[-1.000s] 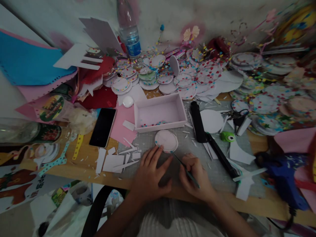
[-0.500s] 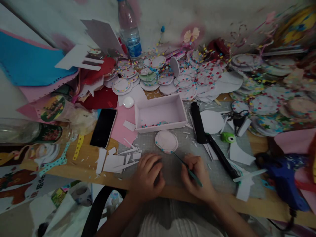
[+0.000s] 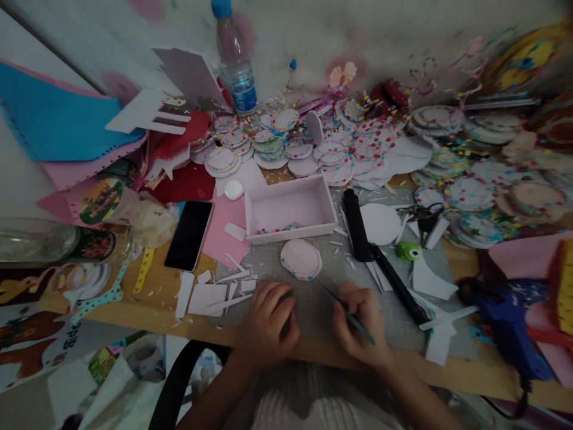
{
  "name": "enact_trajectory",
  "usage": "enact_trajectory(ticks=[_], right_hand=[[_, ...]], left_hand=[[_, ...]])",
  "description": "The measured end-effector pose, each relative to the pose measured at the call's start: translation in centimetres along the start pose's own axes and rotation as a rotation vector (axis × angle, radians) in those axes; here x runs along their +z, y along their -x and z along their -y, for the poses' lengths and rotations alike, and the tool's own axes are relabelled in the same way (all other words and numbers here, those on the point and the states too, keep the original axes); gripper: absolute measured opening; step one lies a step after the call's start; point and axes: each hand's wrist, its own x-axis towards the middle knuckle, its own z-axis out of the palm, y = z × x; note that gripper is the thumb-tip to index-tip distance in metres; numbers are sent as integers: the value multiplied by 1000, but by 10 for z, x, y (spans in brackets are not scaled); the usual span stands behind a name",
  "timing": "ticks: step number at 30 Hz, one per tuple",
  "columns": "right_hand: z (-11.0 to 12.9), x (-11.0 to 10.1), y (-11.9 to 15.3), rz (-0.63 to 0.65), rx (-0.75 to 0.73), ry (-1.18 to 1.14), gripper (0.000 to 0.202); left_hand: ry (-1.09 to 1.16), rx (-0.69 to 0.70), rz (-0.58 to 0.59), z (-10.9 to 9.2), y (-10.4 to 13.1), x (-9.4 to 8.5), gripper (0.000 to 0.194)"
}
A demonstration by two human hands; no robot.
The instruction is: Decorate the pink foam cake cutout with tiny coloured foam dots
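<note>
My right hand is closed round a thin dark green pointed tool, gripping it like a pen. Its tip ends just below a round pale pink paper disc, apart from it. Small blue and red bits line part of the disc's edge. My left hand rests at the mat's near edge, fingers loosely curled with a gap before the thumb; nothing shows in it. Behind the disc stands a pale pink open box, with small coloured pieces along its near inside edge.
A black phone and paper scraps lie left. To the right are a black stick-like tool, a green punch and a blue glue gun. Decorated discs are piled behind; a water bottle stands there.
My right hand has drawn slightly right and back, taking the green tool's tip away from the disc's lower edge. My left hand stays in place. The view has shifted slightly.
</note>
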Motion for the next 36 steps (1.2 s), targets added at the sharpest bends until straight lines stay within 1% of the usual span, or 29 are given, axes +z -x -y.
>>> enact_trajectory(ticks=[4,8,10,13,15,18,20,22,24,26,29,31,34,36], right_hand=[[4,-1,0,-113,1,-9,20],[6,0,-1,-177,-13,-14,16],[6,1,-1,-183,-6,-21,16],[8,0,0,-191,25,-64,17],[13,-4,-1,-201,35,-97,15],[22,-18,-7,-212,34,-87,11],[27,-31,-15,-206,31,-34,10],[30,-44,-26,-194,27,24,8],[33,-54,-42,-171,12,39,5],[35,-59,-60,-140,-15,-9,6],[39,-57,-87,-82,-47,-87,15],[42,-53,-100,-35,-76,-75,16],[45,-45,-112,29,-128,-20,13],[45,-40,-117,78,-130,-12,15]], left_hand=[[0,10,-11,-2,2,-2,20],[-34,8,-91,3,-2,-9,27],[-96,-1,-189,11,-11,-16,32],[-228,-7,-356,31,-31,-27,38],[-317,-10,-362,45,-44,-30,42],[-360,19,-328,62,-57,-30,37],[-343,34,-350,67,-59,-27,27],[-323,49,-389,68,-58,-25,19],[-302,73,-414,67,-56,-25,16],[-278,89,-429,65,-55,-25,15],[-257,88,-449,64,-55,-26,15],[-248,90,-446,63,-55,-26,15],[-239,108,-438,62,-53,-27,15],[-243,117,-444,62,-52,-28,16]])
